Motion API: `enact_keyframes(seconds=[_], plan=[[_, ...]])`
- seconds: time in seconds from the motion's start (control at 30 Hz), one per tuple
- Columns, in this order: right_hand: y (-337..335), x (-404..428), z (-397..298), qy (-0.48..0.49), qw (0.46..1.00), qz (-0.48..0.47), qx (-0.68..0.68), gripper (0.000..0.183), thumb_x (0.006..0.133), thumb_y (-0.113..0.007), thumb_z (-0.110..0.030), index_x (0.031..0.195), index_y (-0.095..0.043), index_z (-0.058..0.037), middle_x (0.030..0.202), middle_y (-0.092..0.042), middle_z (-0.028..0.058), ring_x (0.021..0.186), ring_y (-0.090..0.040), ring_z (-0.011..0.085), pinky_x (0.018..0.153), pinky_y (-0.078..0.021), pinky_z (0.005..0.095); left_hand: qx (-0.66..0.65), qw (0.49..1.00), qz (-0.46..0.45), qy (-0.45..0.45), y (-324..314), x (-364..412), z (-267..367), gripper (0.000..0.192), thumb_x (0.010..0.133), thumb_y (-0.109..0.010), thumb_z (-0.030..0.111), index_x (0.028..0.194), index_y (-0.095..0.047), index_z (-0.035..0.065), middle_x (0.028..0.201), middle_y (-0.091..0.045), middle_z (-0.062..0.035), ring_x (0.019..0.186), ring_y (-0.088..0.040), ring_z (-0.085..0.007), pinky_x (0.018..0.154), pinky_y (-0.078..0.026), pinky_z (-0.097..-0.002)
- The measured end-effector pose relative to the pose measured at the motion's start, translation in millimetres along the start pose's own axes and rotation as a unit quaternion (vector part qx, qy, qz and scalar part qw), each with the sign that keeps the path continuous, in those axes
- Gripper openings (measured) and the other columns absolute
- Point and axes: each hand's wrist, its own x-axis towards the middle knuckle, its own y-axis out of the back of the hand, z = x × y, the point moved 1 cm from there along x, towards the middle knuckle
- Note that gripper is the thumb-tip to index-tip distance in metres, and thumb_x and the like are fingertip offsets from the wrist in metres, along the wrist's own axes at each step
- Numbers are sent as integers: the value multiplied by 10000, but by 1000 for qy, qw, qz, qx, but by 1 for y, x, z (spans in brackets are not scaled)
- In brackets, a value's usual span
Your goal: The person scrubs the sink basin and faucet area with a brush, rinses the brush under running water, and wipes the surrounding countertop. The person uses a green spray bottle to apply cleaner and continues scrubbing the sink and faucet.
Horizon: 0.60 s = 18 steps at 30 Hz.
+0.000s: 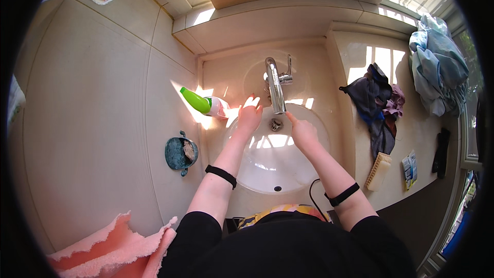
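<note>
Over the back left rim of the white washbasin [254, 173], my left hand [250, 117] has its fingers spread in bright sunlight, with nothing visible in it. Just left of it stands a bottle with a green cap [197, 101] and a clear-pink body. My right hand [305, 133] is above the basin's right side. Its index finger points to the spout tip of the chrome faucet [274, 85]; whether it touches the metal I cannot tell. The other fingers of that hand are mostly hidden. Below the spout sits a metal drain stopper [275, 124]. No water stream is visible.
A blue-green soap holder [175, 154] is on the left wall. On the right counter lie dark crumpled clothes [372, 100], a scrubbing brush [379, 172], a small packet [410, 170] and a light blue cloth heap [440, 65]. A pink towel [115, 247] hangs at lower left.
</note>
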Motion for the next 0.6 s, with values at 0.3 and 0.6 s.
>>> enact_keyframes(seconds=[0.3, 0.6], plan=[[-26, 58, -84, 15, 993, 62, 100, 302, 890, -458, -154, 1129, -609, -50, 829, -664, 207, 848, -665, 361, 750, -523, 444, -343, 787, 397, 325, 6, -71, -20, 678, 732, -760, 126, 1254, -347, -2, 1260, -360, -193, 1184, -405, -321, 1013, -368, -417], [-16, 50, -53, 16, 993, 42, 110, 274, 902, -440, -125, 1106, -622, -130, 844, -667, 141, 818, -667, 331, 725, -523, 440, -440, 776, 412, 184, 25, -15, -45, 710, 686, -771, 135, 1253, -352, 45, 1203, -498, -164, 1081, -546, -291, 893, -465, -393]])
